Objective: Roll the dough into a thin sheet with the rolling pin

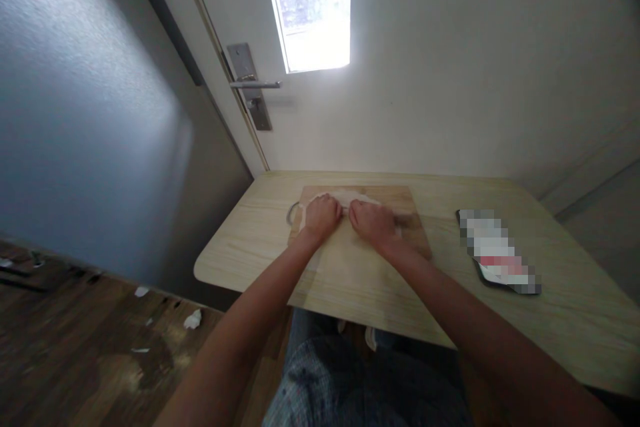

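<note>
A pale sheet of dough (pixel 350 198) lies on a wooden cutting board (pixel 410 203) on the light wood table (pixel 250 247). My left hand (pixel 321 215) and my right hand (pixel 374 223) rest side by side on the dough's near part, knuckles up and fingers curled down onto it. The far edge of the dough shows just beyond my fingers. A metal ring handle (pixel 291 213) sticks out from the board's left side.
A phone (pixel 497 253) lies on the table to the right of the board. Behind the table stands a white door with a metal lever handle (pixel 253 85) and a narrow window. Scraps of paper (pixel 192 319) litter the wooden floor at left.
</note>
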Demonstrator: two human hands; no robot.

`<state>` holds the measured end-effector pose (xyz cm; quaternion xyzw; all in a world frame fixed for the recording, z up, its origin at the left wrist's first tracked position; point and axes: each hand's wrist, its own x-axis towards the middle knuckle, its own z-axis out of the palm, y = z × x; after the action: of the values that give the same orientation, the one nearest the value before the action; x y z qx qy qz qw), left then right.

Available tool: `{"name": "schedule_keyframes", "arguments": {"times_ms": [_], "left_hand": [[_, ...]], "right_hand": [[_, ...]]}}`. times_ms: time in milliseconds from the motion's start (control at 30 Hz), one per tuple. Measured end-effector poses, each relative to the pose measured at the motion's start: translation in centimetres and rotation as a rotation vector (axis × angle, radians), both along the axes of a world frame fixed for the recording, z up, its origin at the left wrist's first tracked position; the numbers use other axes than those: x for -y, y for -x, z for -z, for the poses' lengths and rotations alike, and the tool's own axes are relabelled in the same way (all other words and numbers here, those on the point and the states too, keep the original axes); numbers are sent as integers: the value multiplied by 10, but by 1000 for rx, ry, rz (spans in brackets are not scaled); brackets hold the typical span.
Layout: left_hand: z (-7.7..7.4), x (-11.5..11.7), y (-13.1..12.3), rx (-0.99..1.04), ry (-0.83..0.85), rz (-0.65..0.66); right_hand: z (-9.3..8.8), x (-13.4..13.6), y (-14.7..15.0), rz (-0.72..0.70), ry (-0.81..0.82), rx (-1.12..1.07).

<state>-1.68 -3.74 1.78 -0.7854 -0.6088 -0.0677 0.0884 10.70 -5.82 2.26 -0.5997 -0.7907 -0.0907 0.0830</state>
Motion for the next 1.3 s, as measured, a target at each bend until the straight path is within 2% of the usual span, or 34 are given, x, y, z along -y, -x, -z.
{"name": "schedule_keyframes", "arguments": {"times_ms": [200, 500, 867, 1300], "left_hand": [[9, -16, -6, 0, -86, 47], [13, -43, -14, 70, -53, -22], [14, -78, -22, 148, 61, -176], [10, -108, -26, 225, 121, -208]], "right_hand": [[5, -12, -2, 15, 5, 9], [19, -43, -4, -19, -19, -98], [10, -73, -3, 109, 73, -99], [12, -112, -10, 73, 129, -148]]}}
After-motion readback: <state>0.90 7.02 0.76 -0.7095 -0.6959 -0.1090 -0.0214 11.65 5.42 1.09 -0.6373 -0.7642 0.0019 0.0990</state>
